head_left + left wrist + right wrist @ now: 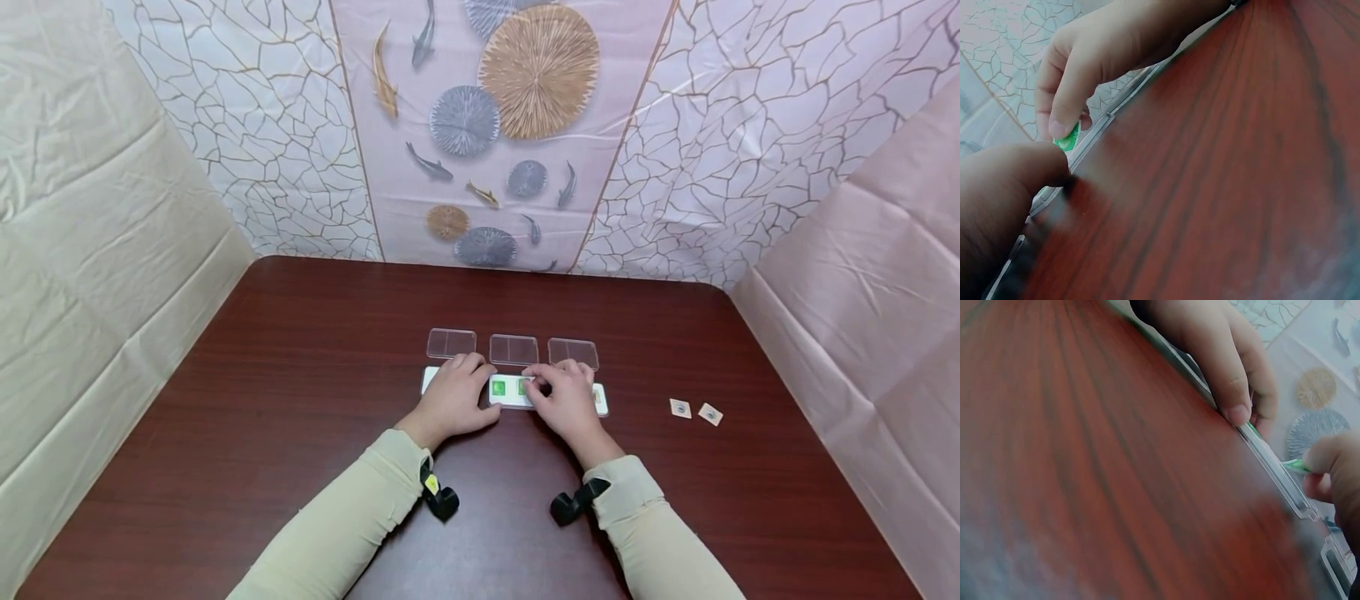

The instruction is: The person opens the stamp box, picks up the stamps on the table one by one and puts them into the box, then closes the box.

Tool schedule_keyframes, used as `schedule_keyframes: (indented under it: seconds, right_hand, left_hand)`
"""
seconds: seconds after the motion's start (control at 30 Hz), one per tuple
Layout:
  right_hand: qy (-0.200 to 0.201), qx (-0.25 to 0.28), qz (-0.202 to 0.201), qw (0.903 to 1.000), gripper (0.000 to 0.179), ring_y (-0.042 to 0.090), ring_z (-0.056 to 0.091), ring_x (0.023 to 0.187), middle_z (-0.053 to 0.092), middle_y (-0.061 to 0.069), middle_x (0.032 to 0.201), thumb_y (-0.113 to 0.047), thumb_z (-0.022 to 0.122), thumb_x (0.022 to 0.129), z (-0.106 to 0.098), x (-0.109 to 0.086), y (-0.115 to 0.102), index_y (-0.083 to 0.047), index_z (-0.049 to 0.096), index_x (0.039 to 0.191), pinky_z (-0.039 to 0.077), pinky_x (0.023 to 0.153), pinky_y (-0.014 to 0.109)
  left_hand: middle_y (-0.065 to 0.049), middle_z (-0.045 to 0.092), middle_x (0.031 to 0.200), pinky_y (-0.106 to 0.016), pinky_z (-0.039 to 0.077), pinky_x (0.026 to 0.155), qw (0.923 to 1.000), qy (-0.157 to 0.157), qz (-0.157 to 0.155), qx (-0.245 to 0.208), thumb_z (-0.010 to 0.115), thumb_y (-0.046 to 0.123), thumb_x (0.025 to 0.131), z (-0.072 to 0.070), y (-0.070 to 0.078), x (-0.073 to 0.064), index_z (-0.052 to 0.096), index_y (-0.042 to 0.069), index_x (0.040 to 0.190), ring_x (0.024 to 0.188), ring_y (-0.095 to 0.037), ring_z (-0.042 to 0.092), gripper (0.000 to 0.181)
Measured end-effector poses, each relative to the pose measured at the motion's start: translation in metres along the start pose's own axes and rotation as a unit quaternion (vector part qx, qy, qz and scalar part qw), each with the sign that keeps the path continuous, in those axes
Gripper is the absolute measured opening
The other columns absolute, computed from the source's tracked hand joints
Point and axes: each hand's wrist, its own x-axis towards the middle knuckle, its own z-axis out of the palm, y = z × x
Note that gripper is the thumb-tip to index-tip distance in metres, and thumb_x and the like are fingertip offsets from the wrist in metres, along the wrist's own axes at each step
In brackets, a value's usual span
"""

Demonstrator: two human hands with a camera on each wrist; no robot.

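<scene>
A shallow clear plastic case (506, 402) with a white inside lies in the middle of a row, with a green square (498, 388) at its left. My left hand (457, 396) grips this case at its left end, thumb on the near edge and fingers toward the far edge. Between thumb and fingertips my right hand (566, 408) pinches a second green square (1069, 139) over the case's right part. In the right wrist view that green square (1297, 465) stands tilted up from the case. Both hands partly cover the neighbouring cases.
Behind the row lie three clear plastic lids (452, 342). A white-filled left case (429, 378) and right case (601, 400) show beside the hands. Two small square packets (680, 408) sit farther right on the brown table (315, 375). Patterned cloth hangs behind.
</scene>
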Motion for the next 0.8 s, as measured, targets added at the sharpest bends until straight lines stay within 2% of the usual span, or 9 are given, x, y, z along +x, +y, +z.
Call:
schedule_keyframes:
  seconds: [0.27,0.43,0.8]
  right_hand:
    - [-0.019,-0.077,-0.04,0.996,0.01,0.025,0.054,0.09,0.065,-0.009,0.069,-0.018,0.075,0.087,-0.0006,-0.0005,-0.0032,-0.017,0.077,0.097,0.028,0.099,0.057]
    - [-0.019,-0.11,-0.067,0.9915,0.005,0.025,0.052,0.09,0.067,-0.006,0.077,-0.022,0.077,0.088,-0.0007,-0.0012,-0.0026,-0.018,0.075,0.092,0.029,0.098,0.056]
    - [-0.023,-0.131,-0.082,0.9877,0.004,0.027,0.054,0.096,0.074,-0.002,0.091,-0.022,0.073,0.091,-0.0016,-0.0021,-0.0021,-0.019,0.076,0.091,0.03,0.099,0.056]
  left_hand:
    - [-0.007,0.059,0.124,-0.042,0.045,0.1,1.0,-0.002,0.002,0.002,0.065,0.051,0.084,0.0005,-0.0004,0.0002,0.065,0.011,0.129,0.113,-0.026,0.053,0.06]
    - [-0.006,0.059,0.125,-0.041,0.045,0.1,1.0,-0.003,0.002,0.006,0.065,0.052,0.084,0.001,-0.0003,0.0011,0.064,0.011,0.129,0.113,-0.026,0.054,0.061]
    - [-0.007,0.059,0.126,-0.042,0.044,0.102,0.9999,-0.01,-0.003,-0.001,0.064,0.051,0.085,-0.0013,0.0004,-0.0002,0.064,0.011,0.13,0.115,-0.026,0.053,0.06]
